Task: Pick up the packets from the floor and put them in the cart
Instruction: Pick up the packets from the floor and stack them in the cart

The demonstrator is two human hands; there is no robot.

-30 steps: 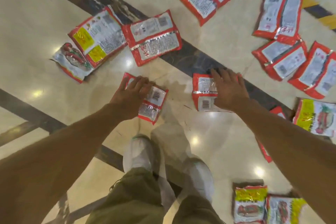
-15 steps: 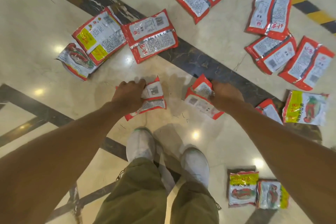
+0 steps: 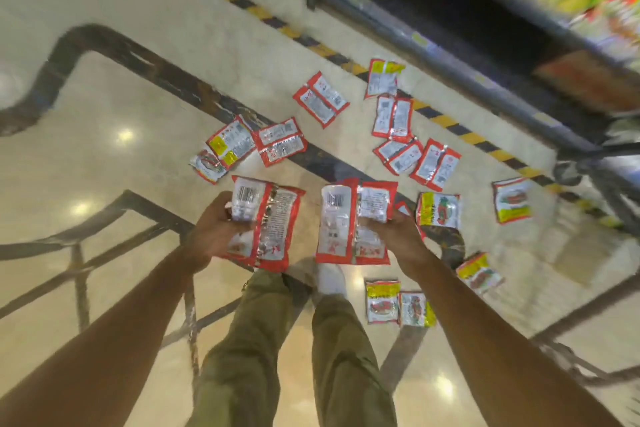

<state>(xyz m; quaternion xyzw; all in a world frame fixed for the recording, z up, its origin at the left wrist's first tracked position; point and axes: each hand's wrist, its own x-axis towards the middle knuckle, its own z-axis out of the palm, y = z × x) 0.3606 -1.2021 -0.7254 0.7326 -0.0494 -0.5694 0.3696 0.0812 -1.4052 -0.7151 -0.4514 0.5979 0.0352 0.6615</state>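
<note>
Your left hand (image 3: pixel 211 232) has its fingers wrapped round a red packet (image 3: pixel 268 218), barcode end up, held out in front of you above the floor (image 3: pixel 138 97). Your right hand (image 3: pixel 401 236) is doing the same with a second red packet (image 3: pixel 349 222), fingers curled over its right edge. The two sit side by side with a small gap between them, neither one touching the floor.

Plenty of other packets (image 3: pixel 322 99) are lying scattered on the floor ahead of you and to your right, mostly back side up. A yellow-topped pair (image 3: pixel 382 302) lies just beside your right shoe (image 3: pixel 330 279). Black-and-yellow floor tape (image 3: pixel 263 15) runs along the foot of a shelf (image 3: pixel 485 28) at the top right, which is too blurry to make out.
</note>
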